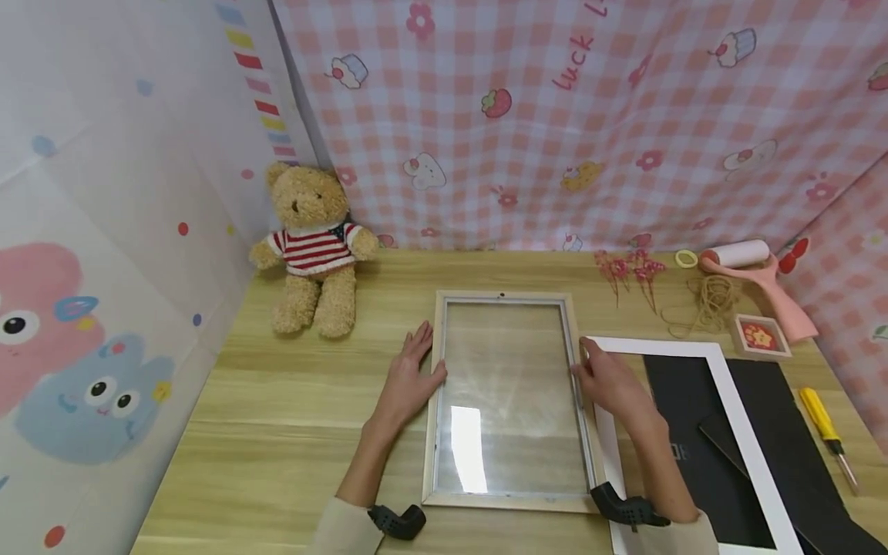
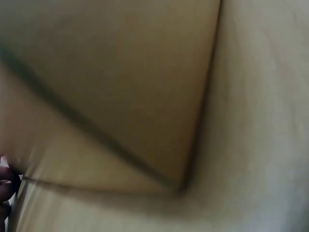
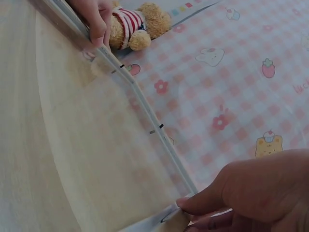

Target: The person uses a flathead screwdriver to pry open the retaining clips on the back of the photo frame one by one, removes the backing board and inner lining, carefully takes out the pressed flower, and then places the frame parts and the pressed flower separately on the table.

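A pale wooden picture frame (image 1: 428, 462) with a clear pane (image 1: 513, 385) is in the middle of the head view, above the wooden table. My left hand (image 1: 409, 381) holds its left side, thumb over the edge and fingers along the outside. The opposite side is in my right hand (image 1: 617, 385). Seen from the right wrist, the right thumb and fingers (image 3: 251, 188) pinch the edge, and the left hand (image 3: 94, 21) grips the far side. The left wrist view is blurred; a frame corner (image 2: 178, 188) fills much of it.
A white mat border (image 1: 738, 432) and black boards (image 1: 784, 416) lie at right, near a yellow-handled screwdriver (image 1: 822, 420). Behind them are twine (image 1: 714, 301), dried pink flowers (image 1: 627, 270), a small boxed ornament (image 1: 759, 337) and a pink-handled roller (image 1: 780, 289). A teddy bear (image 1: 312, 250) sits back left.
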`<move>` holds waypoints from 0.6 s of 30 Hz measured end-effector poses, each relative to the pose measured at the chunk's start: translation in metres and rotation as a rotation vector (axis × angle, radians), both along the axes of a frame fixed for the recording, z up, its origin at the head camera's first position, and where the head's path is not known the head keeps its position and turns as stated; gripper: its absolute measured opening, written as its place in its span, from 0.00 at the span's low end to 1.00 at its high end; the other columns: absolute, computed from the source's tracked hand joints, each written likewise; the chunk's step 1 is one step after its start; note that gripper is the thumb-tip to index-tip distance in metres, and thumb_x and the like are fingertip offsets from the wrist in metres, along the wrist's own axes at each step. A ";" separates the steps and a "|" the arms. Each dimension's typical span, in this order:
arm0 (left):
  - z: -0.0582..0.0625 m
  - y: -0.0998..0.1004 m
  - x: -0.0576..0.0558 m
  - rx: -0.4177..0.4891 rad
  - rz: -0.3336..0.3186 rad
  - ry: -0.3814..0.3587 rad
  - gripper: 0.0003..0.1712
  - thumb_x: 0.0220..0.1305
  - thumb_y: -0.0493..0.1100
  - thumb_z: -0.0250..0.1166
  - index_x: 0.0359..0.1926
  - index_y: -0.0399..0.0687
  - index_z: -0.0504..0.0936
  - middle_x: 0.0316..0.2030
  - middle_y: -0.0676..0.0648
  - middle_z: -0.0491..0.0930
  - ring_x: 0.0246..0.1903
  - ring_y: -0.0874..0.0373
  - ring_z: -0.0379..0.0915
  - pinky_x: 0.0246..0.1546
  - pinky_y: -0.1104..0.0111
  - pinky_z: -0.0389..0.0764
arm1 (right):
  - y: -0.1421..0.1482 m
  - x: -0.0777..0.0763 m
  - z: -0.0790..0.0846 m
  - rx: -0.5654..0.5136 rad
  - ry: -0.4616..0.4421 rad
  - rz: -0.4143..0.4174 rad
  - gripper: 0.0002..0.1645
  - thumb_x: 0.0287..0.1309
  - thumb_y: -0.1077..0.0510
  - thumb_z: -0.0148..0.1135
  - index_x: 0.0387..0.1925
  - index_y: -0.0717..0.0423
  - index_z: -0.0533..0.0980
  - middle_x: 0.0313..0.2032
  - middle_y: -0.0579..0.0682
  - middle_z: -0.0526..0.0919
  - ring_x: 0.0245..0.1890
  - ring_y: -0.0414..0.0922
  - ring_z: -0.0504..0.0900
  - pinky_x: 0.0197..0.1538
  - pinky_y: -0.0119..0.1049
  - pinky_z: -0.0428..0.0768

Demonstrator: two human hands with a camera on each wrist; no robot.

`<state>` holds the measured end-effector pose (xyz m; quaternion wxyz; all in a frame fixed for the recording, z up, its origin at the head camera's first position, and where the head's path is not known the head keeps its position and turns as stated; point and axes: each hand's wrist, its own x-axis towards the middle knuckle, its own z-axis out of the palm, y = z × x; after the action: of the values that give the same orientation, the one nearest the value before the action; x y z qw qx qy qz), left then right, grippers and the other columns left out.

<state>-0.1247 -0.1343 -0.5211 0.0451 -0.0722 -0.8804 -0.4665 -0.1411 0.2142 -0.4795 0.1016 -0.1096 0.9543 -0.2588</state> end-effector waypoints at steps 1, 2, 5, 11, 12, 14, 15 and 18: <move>0.000 0.001 0.000 -0.009 0.005 0.022 0.38 0.67 0.41 0.65 0.73 0.22 0.74 0.79 0.30 0.67 0.80 0.25 0.58 0.81 0.42 0.63 | 0.003 -0.002 -0.007 -0.003 0.017 0.008 0.31 0.76 0.60 0.64 0.70 0.78 0.68 0.32 0.58 0.84 0.31 0.49 0.78 0.38 0.47 0.80; 0.000 0.002 -0.001 -0.017 0.009 0.046 0.38 0.65 0.40 0.64 0.72 0.21 0.74 0.78 0.29 0.69 0.78 0.25 0.61 0.80 0.42 0.66 | 0.006 -0.004 -0.013 -0.006 0.035 0.016 0.30 0.76 0.60 0.64 0.68 0.78 0.69 0.31 0.56 0.84 0.30 0.48 0.77 0.37 0.46 0.80; -0.001 0.004 -0.001 -0.030 0.022 0.124 0.37 0.62 0.38 0.64 0.69 0.19 0.77 0.74 0.27 0.73 0.74 0.27 0.70 0.73 0.41 0.76 | 0.012 -0.009 -0.030 -0.008 0.061 0.046 0.26 0.77 0.61 0.63 0.65 0.76 0.70 0.29 0.54 0.81 0.30 0.48 0.76 0.36 0.46 0.78; 0.006 0.010 0.003 0.058 0.071 0.120 0.33 0.62 0.34 0.64 0.68 0.21 0.78 0.74 0.28 0.73 0.72 0.32 0.74 0.68 0.43 0.81 | 0.018 -0.014 -0.045 -0.006 0.063 0.050 0.29 0.76 0.62 0.62 0.69 0.78 0.69 0.31 0.55 0.83 0.30 0.48 0.77 0.36 0.47 0.79; 0.008 0.011 0.004 0.088 0.081 0.104 0.32 0.63 0.33 0.65 0.68 0.21 0.79 0.75 0.28 0.72 0.71 0.33 0.76 0.68 0.43 0.81 | 0.018 -0.014 -0.045 -0.006 0.066 0.051 0.29 0.76 0.62 0.62 0.69 0.78 0.69 0.30 0.55 0.83 0.29 0.48 0.77 0.35 0.46 0.79; 0.010 0.013 0.004 0.186 0.092 0.060 0.31 0.65 0.32 0.65 0.68 0.22 0.79 0.77 0.30 0.71 0.68 0.34 0.80 0.64 0.49 0.85 | 0.017 -0.013 -0.043 -0.005 0.062 0.053 0.29 0.77 0.62 0.62 0.69 0.79 0.68 0.29 0.54 0.82 0.29 0.48 0.76 0.35 0.45 0.78; 0.010 0.014 0.004 0.232 0.096 0.037 0.31 0.67 0.32 0.66 0.70 0.24 0.78 0.77 0.31 0.72 0.66 0.34 0.81 0.63 0.52 0.87 | 0.016 -0.012 -0.038 -0.007 0.049 0.052 0.30 0.77 0.62 0.61 0.69 0.79 0.68 0.28 0.54 0.81 0.28 0.48 0.75 0.35 0.45 0.77; 0.007 0.013 0.002 0.412 0.098 -0.074 0.33 0.70 0.32 0.68 0.75 0.28 0.75 0.78 0.33 0.72 0.61 0.37 0.86 0.53 0.67 0.89 | 0.013 -0.011 -0.031 -0.010 0.032 0.051 0.32 0.78 0.62 0.60 0.71 0.81 0.66 0.26 0.51 0.77 0.28 0.47 0.73 0.35 0.43 0.75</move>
<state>-0.1229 -0.1210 -0.5140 0.0492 -0.0013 -0.7699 -0.6362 -0.1524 0.2273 -0.5108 0.0925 -0.1386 0.9514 -0.2590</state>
